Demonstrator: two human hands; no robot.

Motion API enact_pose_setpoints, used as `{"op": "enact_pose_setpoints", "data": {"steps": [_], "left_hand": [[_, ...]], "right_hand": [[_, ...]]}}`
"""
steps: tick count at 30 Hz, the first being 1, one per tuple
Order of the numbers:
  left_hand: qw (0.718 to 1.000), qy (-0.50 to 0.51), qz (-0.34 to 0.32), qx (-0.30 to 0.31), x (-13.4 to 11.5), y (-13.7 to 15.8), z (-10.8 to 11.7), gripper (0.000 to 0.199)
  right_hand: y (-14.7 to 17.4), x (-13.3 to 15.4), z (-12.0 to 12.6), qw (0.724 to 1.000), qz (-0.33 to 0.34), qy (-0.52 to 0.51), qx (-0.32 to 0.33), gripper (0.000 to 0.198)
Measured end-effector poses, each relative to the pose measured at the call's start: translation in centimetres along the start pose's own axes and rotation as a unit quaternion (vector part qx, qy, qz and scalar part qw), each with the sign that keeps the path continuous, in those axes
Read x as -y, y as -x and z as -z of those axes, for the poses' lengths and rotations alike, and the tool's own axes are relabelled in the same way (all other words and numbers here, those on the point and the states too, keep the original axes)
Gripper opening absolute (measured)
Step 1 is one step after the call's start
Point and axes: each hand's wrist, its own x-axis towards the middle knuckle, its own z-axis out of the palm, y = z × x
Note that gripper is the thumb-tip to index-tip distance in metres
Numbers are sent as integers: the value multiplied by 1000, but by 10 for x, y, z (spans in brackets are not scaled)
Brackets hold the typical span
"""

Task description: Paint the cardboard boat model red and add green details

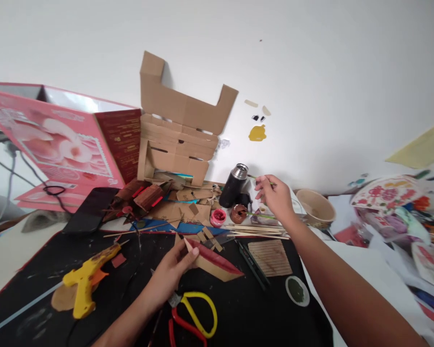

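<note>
My left hand pinches one end of a small cardboard boat, whose inside is painted red and whose outer side is bare. It is held just above the black work mat. Raised at the back, my right hand is closed on a thin paintbrush. One end of that brush points left, close beside the mouth of an open black thermos. Below sit a jar of red paint and a jar of brown paint, with a thin stick or brush at the brown one.
Scissors and a yellow glue gun lie on the mat. Wooden sticks, corrugated cardboard and a green lid are at the right. Behind stand a pink box, cut cardboard and a bowl.
</note>
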Motion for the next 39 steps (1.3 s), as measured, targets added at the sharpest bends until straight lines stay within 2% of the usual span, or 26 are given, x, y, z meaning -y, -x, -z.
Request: {"op": "enact_pose_setpoints", "data": {"steps": [5, 9, 13, 17, 20, 25, 32, 39], "left_hand": [[1000, -17, 6, -5, -2, 0, 0, 60], [1000, -17, 11, -9, -4, -1, -1, 63], [999, -34, 0, -8, -2, -3, 0, 63], [999, -34, -2, -10, 2, -4, 3, 62], [999, -35, 5, -11, 6, -4, 6, 61], [1000, -13, 5, -1, 9, -3, 7, 57], [999, -34, 13, -26, 5, -4, 6, 64], [999, -26, 21, -20, 9, -5, 10, 61]], "right_hand": [[8, 6, 10, 1000, -13, -25, 6, 53], [14, 12, 29, 995, -14, -83, -55, 63], [24, 23, 63, 980, 1, -161, -114, 65], [38, 29, 94, 978, 12, -145, -149, 63], [45, 26, 105, 982, 1, -106, -155, 65], [44, 10, 101, 990, -22, -34, -136, 68], [31, -6, 88, 994, -15, 59, -86, 67], [17, -25, 74, 995, -34, 84, -31, 59]]}}
